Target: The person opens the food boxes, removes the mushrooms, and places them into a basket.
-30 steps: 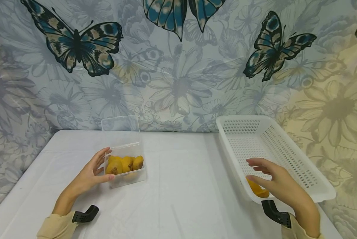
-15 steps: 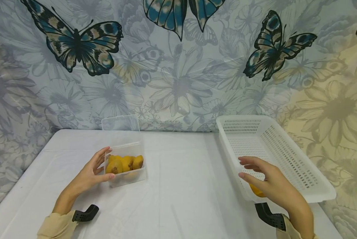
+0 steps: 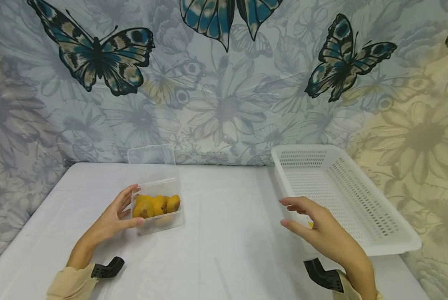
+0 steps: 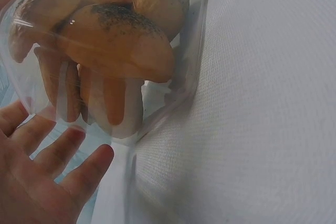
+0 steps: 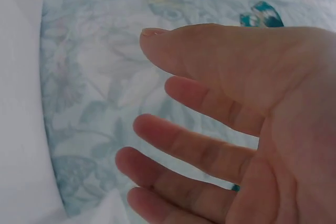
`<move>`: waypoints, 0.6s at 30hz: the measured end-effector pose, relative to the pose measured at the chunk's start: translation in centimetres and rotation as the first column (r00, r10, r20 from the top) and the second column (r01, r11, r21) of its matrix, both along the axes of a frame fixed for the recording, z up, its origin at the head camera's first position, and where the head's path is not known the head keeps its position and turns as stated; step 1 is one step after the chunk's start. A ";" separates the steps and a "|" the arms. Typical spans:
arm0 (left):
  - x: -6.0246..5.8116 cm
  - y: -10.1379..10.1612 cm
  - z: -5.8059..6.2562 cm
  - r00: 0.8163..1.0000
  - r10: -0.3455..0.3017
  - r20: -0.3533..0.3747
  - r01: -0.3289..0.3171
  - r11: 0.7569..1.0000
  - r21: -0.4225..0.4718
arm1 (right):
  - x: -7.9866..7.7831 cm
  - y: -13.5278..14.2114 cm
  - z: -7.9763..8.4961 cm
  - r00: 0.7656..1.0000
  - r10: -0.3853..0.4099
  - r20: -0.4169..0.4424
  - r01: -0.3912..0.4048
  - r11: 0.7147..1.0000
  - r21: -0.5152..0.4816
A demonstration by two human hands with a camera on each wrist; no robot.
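Note:
My left hand holds a clear plastic box at its left side, thumb at the front and fingers toward the back. Several rounded yellow fruit-like pieces fill the box; brown specks mark some of them, and their exact kind cannot be told. Through the box wall the left wrist view shows the pieces stacked, with fingertips close by. Over the near left rim of a white perforated basket hovers my right hand, fingers apart, holding nothing. Behind it a bit of yellow shows, mostly hidden.
A clear lid stands upright behind the box. White cloth covers the table between box and basket. A fabric backdrop with butterflies rises at the table's far edge.
My right hand has moved left from inside the basket to its near left rim, covering more of the yellow piece there. The left hand and box have stayed put.

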State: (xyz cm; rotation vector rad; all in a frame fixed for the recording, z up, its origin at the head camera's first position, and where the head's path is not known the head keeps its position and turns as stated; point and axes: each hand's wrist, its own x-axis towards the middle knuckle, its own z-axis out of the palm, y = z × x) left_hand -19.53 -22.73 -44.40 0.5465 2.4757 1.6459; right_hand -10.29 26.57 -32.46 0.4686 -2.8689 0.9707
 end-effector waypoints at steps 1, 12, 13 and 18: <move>0.0 0.0 0.0 1.000 -0.001 0.003 0.001 1.000 0.001 | -0.1 -0.2 -0.1 1.000 0.006 0.000 -0.006 1.000 -0.004; -0.1 0.2 0.1 1.000 0.002 -0.004 -0.002 1.000 -0.005 | -2.4 -3.5 -1.4 0.994 0.108 -0.002 -0.108 0.993 -0.053; -0.1 0.2 0.1 1.000 0.001 -0.002 -0.001 1.000 -0.006 | -2.6 -3.9 -1.6 0.993 0.119 -0.017 -0.120 0.991 -0.054; 0.0 0.2 0.1 1.000 0.004 0.008 -0.004 1.000 -0.009 | -3.3 -6.1 -2.7 0.978 0.186 -0.097 -0.194 0.979 -0.068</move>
